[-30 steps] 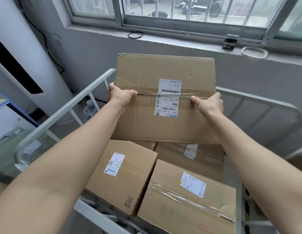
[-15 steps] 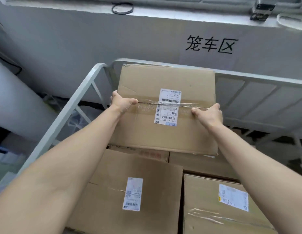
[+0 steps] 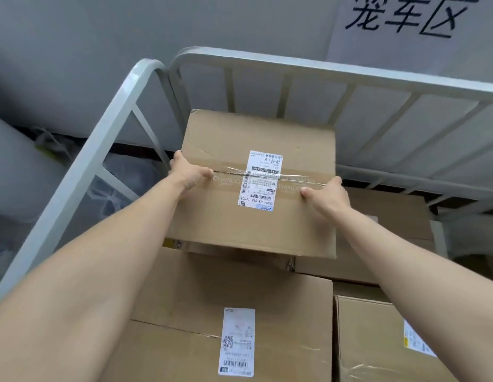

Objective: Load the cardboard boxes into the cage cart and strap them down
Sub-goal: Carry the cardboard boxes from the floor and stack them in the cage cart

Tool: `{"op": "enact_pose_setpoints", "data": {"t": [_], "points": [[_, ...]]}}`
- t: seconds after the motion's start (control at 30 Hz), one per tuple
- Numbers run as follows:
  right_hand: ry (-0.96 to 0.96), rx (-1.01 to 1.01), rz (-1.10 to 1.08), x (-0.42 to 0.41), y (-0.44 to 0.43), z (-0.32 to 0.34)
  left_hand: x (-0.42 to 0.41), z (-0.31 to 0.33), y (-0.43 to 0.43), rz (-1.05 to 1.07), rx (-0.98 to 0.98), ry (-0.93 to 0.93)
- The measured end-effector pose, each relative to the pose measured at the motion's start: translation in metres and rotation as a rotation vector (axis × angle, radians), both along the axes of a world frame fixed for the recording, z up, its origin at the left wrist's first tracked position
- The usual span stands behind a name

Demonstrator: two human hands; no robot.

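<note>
Left of the brown taped, white-labelled cardboard box (image 3: 267, 230) runs a rail of the pale grey tubular metal cage cart (image 3: 101, 150). The left hand (image 3: 188, 172) grasps the box's left edge, thumb on top; the right hand (image 3: 326, 198) grasps its right edge. Beneath the box lie other brown cardboard boxes (image 3: 212, 288).

This looks like a parcel warehouse loading area. In the lower half of the frame, brown taped cardboard boxes (image 3: 239, 285) bearing white barcoded shipping labels (image 3: 237, 341) sit stacked inside a grey tubular-metal cage cart (image 3: 350, 75). At upper right, a white paper sign (image 3: 405, 46) with black handwritten Chinese characters hangs on the grey painted wall (image 3: 184, 23).
</note>
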State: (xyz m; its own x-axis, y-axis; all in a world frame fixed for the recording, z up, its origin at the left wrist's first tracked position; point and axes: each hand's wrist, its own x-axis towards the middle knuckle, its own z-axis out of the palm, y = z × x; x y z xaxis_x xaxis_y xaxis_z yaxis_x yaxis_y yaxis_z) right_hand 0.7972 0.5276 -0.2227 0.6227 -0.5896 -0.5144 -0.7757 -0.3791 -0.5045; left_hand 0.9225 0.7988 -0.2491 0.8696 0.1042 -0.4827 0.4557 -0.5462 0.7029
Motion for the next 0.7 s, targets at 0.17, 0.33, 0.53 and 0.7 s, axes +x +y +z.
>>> {"op": "enact_pose_setpoints", "data": {"t": [0.17,0.33,0.53,0.7], "points": [[0.066,0.014,0.018,0.026,0.012,-0.046,0.018,-0.047,0.017,0.021,-0.013,0.083],[0.137,0.036,0.029,0.037,0.029,-0.096,0.025,-0.091,0.03,0.016,0.059,0.121],[0.197,0.073,0.055,0.035,0.049,-0.146,0.026,-0.136,0.05,0.009,0.059,0.145],[0.222,0.107,0.101,0.033,0.059,-0.168,0.025,-0.149,0.06,-0.063,0.092,0.164]]}}
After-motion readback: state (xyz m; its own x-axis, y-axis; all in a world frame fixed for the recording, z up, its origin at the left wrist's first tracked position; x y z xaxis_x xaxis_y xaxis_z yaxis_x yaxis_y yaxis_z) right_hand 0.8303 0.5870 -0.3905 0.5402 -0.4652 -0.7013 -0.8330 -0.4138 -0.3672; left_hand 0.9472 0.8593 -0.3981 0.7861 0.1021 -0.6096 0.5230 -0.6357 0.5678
